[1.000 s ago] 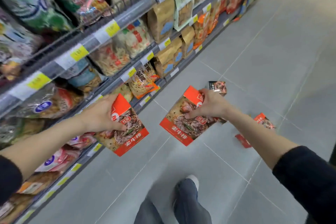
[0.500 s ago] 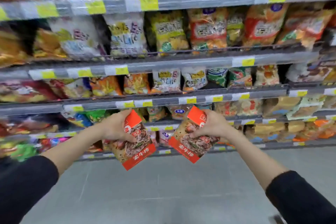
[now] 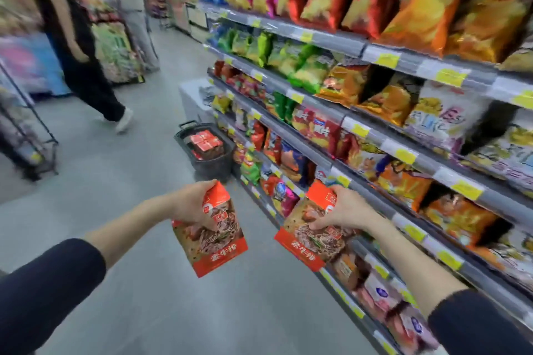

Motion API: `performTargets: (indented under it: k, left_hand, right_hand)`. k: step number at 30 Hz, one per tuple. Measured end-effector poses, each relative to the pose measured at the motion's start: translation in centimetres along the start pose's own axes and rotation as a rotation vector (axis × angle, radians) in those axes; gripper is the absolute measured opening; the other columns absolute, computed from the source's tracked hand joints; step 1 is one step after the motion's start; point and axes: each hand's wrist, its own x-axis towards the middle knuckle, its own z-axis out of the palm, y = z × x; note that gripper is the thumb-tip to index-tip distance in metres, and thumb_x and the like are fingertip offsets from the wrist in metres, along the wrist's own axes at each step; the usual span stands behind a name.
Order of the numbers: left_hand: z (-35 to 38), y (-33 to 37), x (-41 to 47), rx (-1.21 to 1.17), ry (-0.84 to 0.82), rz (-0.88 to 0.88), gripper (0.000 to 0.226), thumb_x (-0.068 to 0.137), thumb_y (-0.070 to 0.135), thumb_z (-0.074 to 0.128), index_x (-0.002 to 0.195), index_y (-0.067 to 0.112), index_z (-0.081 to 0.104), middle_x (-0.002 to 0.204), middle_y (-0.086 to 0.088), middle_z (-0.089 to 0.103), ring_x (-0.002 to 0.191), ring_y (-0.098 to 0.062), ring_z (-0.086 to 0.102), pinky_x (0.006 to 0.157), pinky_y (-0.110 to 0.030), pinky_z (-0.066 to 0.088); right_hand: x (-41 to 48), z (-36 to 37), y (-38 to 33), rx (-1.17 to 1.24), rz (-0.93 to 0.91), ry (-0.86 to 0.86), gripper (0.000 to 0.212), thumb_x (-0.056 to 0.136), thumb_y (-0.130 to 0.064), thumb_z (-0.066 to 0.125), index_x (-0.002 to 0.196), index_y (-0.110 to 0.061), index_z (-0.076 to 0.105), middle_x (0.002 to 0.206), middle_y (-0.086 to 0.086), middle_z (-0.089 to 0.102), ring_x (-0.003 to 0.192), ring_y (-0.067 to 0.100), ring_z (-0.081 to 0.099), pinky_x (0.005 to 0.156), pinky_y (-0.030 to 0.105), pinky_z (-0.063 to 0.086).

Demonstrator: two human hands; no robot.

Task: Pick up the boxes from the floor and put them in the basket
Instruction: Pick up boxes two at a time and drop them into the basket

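- Your left hand (image 3: 191, 204) is clamped on the top of the left box (image 3: 215, 242), fingers curled over its upper edge. The box hangs tilted, its lower corner over bare floor (image 3: 129, 181).
- Your right hand (image 3: 343, 212) grips the right box (image 3: 310, 242) by its upper part, thumb across the printed face. This box's right edge overlaps the front of the low shelves (image 3: 360, 130) in the head view.
- The two boxes are held apart, with a strip of floor showing between them.
- The basket (image 3: 213, 164) stands on the floor ahead of your hands, just beside the foot of the shelves. Its handle shows at the far rim, and red boxes in the basket (image 3: 206, 141) lie close to the rim.
- The shelves run along your whole right side, their front edges lined with yellow price tags.
- Open floor lies between your hands and the basket, and wider still to your left.
- A person in dark clothes (image 3: 75, 46) stands in the aisle beyond and left of the basket, well apart from it.
- A wheeled cart (image 3: 31, 135) stands at the left edge, blurred.
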Motion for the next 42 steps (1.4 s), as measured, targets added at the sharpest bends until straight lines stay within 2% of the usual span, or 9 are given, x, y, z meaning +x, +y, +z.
performTargets:
  k: [3,6,10,19,27,32,34,38,42]
  left_hand:
    - [-2.2,-7.3,-2.3,-0.061,0.053,-0.137,0.100,0.061,0.039,0.085,0.142,0.014,0.030,0.128,-0.002,0.055,0.110,-0.018,0.055,0.092,-0.026,0.043]
    - [-4.6,-14.3,-4.1,-0.090,0.108,-0.225,0.100,0.061,0.040,0.085,0.141,0.015,0.031,0.126,-0.002,0.055,0.112,-0.020,0.054,0.094,-0.028,0.044]
    - [-8.1,-22.7,-5.5,-0.119,0.148,-0.317,0.100,0.061,0.043,0.084,0.140,0.016,0.030,0.129,0.000,0.053,0.112,-0.018,0.053,0.095,-0.029,0.044]
    - [-13.5,-36.7,-2.3,-0.169,0.213,-0.397,0.087,0.061,0.040,0.084,0.131,0.015,0.038,0.119,0.001,0.056,0.105,-0.018,0.056,0.092,-0.034,0.049]
    - [-18.5,-45.7,9.2,-0.131,0.148,-0.344,0.081,0.062,0.039,0.084,0.126,0.018,0.040,0.114,0.003,0.057,0.102,-0.018,0.057,0.088,-0.032,0.049]
    - [-23.6,-50.2,18.8,-0.072,0.114,-0.278,0.092,0.064,0.038,0.082,0.138,0.018,0.031,0.126,0.001,0.052,0.110,-0.020,0.053,0.092,-0.035,0.047]
    - [-25.8,-51.8,22.2,-0.053,0.134,-0.242,0.089,0.064,0.037,0.083,0.135,0.017,0.033,0.124,0.000,0.053,0.108,-0.020,0.053,0.091,-0.035,0.047]
    - [-29.7,-55.7,29.2,-0.012,0.109,-0.190,0.086,0.058,0.041,0.084,0.128,0.018,0.039,0.118,0.002,0.055,0.105,-0.020,0.055,0.089,-0.038,0.048]
    - [-33.5,-59.1,37.6,0.033,0.074,-0.101,0.089,0.059,0.039,0.084,0.131,0.016,0.037,0.121,0.000,0.055,0.106,-0.021,0.055,0.089,-0.037,0.048]
  right_hand:
    - [4.5,2.9,-7.9,-0.060,-0.141,-0.068,0.092,0.047,-0.052,0.086,0.121,-0.016,0.045,0.105,-0.002,0.058,0.092,0.017,0.056,0.078,0.033,0.048]
    - [8.4,6.1,-16.0,-0.086,-0.237,-0.098,0.084,0.049,-0.050,0.086,0.116,-0.017,0.048,0.102,-0.003,0.058,0.090,0.016,0.055,0.080,0.032,0.047]
    - [13.3,10.4,-25.3,-0.072,-0.332,-0.150,0.094,0.035,-0.057,0.084,0.115,-0.023,0.051,0.105,-0.004,0.063,0.094,0.016,0.060,0.083,0.034,0.051]
    - [22.7,17.4,-39.0,-0.050,-0.413,-0.229,0.083,0.046,-0.044,0.088,0.114,-0.021,0.049,0.104,-0.004,0.061,0.094,0.015,0.059,0.085,0.034,0.050]
    - [35.5,20.1,-46.0,-0.115,-0.430,-0.208,0.080,0.049,-0.047,0.087,0.114,-0.016,0.051,0.107,0.001,0.061,0.101,0.022,0.059,0.090,0.040,0.049]
    - [45.8,19.8,-50.7,-0.248,-0.459,-0.144,0.102,0.047,-0.054,0.084,0.131,-0.017,0.041,0.125,0.003,0.055,0.114,0.025,0.053,0.093,0.039,0.046]
    - [49.4,19.1,-52.6,-0.291,-0.479,-0.099,0.105,0.049,-0.054,0.084,0.136,-0.017,0.037,0.132,0.005,0.052,0.120,0.027,0.050,0.096,0.039,0.044]
    - [56.2,17.6,-55.3,-0.298,-0.440,-0.070,0.100,0.049,-0.057,0.082,0.132,-0.018,0.041,0.127,0.006,0.052,0.118,0.027,0.049,0.093,0.039,0.043]
    - [63.4,16.9,-56.6,-0.247,-0.348,-0.060,0.102,0.041,-0.059,0.081,0.128,-0.021,0.043,0.122,0.003,0.055,0.114,0.026,0.052,0.093,0.044,0.046]
